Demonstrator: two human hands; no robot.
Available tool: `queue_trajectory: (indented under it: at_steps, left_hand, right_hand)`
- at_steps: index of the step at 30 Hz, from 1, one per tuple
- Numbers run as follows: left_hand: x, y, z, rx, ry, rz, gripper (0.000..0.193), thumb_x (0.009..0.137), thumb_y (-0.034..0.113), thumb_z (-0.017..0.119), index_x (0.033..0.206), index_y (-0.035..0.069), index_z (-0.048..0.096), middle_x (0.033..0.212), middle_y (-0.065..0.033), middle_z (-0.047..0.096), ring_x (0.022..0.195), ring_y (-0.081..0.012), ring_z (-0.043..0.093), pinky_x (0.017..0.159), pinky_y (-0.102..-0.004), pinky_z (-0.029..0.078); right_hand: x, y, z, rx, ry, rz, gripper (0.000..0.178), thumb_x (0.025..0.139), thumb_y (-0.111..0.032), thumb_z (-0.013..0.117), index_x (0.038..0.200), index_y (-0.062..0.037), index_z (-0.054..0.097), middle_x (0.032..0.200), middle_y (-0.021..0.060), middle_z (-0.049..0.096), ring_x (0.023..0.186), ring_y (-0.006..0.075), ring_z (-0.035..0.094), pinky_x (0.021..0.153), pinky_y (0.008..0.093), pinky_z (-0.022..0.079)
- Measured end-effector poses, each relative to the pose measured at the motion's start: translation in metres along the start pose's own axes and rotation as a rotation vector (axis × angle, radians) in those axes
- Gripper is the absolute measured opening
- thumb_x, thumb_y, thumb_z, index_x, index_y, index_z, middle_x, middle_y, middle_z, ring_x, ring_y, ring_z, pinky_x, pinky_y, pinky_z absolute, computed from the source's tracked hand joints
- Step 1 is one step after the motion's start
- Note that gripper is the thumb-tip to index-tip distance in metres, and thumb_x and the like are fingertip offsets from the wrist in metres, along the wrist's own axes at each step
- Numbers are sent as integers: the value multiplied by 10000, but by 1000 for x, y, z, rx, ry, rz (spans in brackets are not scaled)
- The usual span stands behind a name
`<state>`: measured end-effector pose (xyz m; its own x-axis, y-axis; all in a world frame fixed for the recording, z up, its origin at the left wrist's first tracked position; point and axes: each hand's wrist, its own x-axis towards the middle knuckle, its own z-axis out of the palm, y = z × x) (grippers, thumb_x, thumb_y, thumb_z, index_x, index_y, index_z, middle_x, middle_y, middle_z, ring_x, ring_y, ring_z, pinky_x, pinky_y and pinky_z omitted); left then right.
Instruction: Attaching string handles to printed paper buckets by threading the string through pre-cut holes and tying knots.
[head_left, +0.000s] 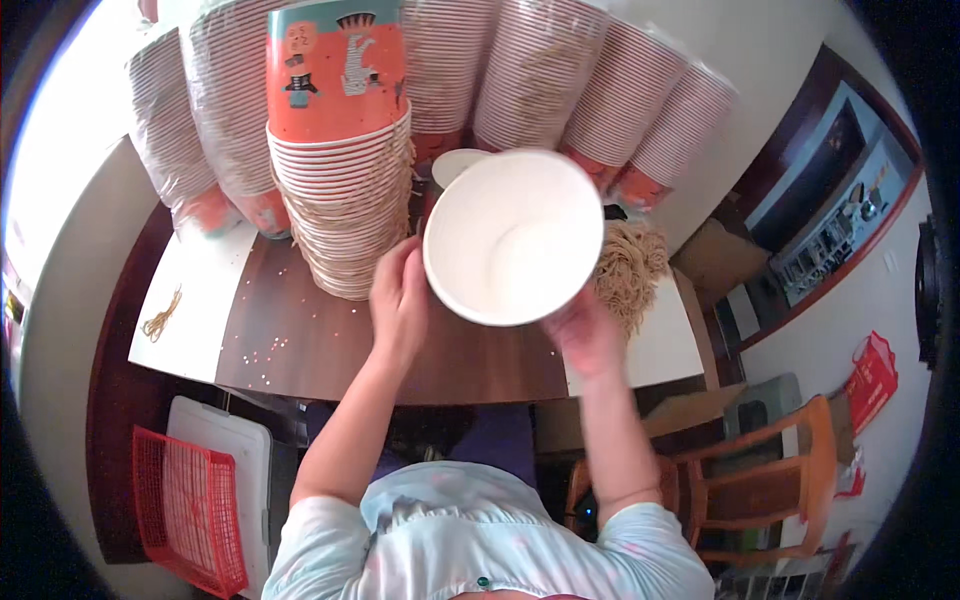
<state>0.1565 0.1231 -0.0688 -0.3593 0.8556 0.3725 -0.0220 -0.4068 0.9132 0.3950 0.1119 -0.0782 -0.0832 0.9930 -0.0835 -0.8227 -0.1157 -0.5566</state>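
Between my two hands a white-lined paper bucket (515, 240) is held up over the table, its open mouth tilted toward me. My left hand (402, 300) closes on its left side, with the thumb near the rim. At its lower right my right hand (582, 335) grips it; motion smears this hand, and its fingertips are behind the bucket. Just left stands a tall nested stack of buckets (340, 170), mouths down, with twisted cord handles hanging along its rims. The top one is orange and teal with printed figures. A bundle of tan cords (632, 270) lies beside my right hand.
Several plastic-wrapped bucket stacks (540, 75) line the back of the brown and white table (300, 340). A few loose cords (162, 315) and small white bits lie at the left. Below are a red basket (190, 510) at left and a wooden chair (750, 490) at right.
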Motion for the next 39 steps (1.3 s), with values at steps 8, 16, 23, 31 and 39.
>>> queue_trajectory:
  at_steps: [8,16,23,31,39]
  left_hand:
    - [-50,61,-67,706,-329,738,259,605,143,761,767,95,565,785,-44,549,866,-255,566,861,-441,377]
    - [-58,66,-75,858,-553,759,242,566,107,736,745,94,573,760,-42,540,850,-239,561,918,-464,392]
    - [-64,65,-67,890,-521,706,245,572,112,744,763,102,590,809,-32,557,917,-240,574,941,-465,386]
    - [-62,73,-65,867,-505,643,241,671,172,754,849,102,608,961,-34,579,993,-252,557,957,-478,368]
    - [-5,104,-25,569,-524,318,169,776,139,690,887,19,644,881,-127,627,840,-313,615,744,-393,483]
  right_hand:
    - [-31,77,-11,-191,-1,445,244,897,-251,606,1036,-51,590,956,96,644,895,221,628,819,432,514]
    - [135,-27,10,-2111,-136,-479,213,778,-233,629,946,-114,688,965,147,662,845,335,630,755,427,499]
    - [192,-4,-15,-2653,-240,-154,333,737,-266,651,971,-30,671,1020,152,667,998,316,624,842,463,476]
    - [156,-67,-10,-2214,-634,-86,179,701,-162,634,823,-38,674,913,173,655,867,290,626,727,360,495]
    - [88,-69,34,-1608,-595,-377,92,826,-92,622,861,-20,576,973,100,589,901,204,562,828,318,445]
